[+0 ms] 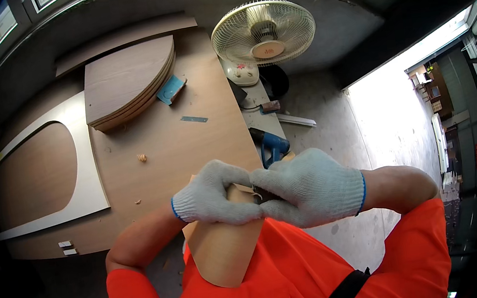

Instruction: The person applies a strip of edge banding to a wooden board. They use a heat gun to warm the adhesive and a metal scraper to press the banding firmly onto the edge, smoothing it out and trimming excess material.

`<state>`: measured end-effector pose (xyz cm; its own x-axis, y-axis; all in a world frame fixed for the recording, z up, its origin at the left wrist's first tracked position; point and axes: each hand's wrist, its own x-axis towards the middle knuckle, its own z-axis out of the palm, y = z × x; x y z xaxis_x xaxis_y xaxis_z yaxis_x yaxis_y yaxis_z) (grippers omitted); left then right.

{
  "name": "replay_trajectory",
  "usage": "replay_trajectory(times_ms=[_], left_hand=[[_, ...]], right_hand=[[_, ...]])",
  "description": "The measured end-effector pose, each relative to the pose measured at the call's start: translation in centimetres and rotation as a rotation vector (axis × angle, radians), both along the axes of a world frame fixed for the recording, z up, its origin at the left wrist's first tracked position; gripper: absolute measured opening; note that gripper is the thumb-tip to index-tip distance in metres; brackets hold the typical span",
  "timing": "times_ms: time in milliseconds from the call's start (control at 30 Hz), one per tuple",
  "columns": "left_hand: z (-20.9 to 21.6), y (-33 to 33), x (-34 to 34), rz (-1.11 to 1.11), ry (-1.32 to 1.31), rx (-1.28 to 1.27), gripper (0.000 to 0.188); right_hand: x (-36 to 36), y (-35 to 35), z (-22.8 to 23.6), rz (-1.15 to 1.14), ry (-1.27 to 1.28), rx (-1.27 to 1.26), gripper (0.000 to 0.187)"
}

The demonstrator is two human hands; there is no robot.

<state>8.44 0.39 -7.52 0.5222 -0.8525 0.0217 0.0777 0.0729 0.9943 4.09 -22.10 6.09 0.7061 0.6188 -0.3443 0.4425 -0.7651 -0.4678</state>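
Against my chest leans a curved light-brown wood panel [224, 253], its rounded end low and its upper edge under my gloves. My left hand [216, 197], in a white knit glove with a blue cuff, is closed over the panel's upper part. Opposite it, my right hand [313, 186], gloved the same way, has its fingers pinched together at the panel's right edge. A thin pale curl [257, 195] stands out from the edge between the two hands. Something dark shows between the right fingers, but its kind is hidden.
On the wooden table [165, 175] lie stacked quarter-round boards [128, 82], a blue box [171, 90], a metal strip [194, 119], a wood shaving [142, 158] and a white frame with an oval cutout [88, 160]. Beyond are a fan [263, 31] and a blue heat gun [273, 144].
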Motion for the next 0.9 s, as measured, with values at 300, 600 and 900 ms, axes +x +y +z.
replay_trajectory(times_ms=[300, 600, 900], left_hand=[[-0.7, 0.0, -0.4, 0.045, 0.065, 0.005, 0.047], [-3.5, -0.7, 2.2, 0.034, 0.112, 0.155, 0.055], [-3.0, -3.7, 4.3, 0.181, 0.157, 0.198, 0.032]], right_hand=[[-1.1, -0.2, -0.4, -0.177, 0.053, 0.077, 0.026], [-0.8, -1.3, -0.8, -0.372, 0.084, 0.178, 0.030], [2.2, -4.5, -2.8, -0.430, 0.136, 0.226, 0.033]])
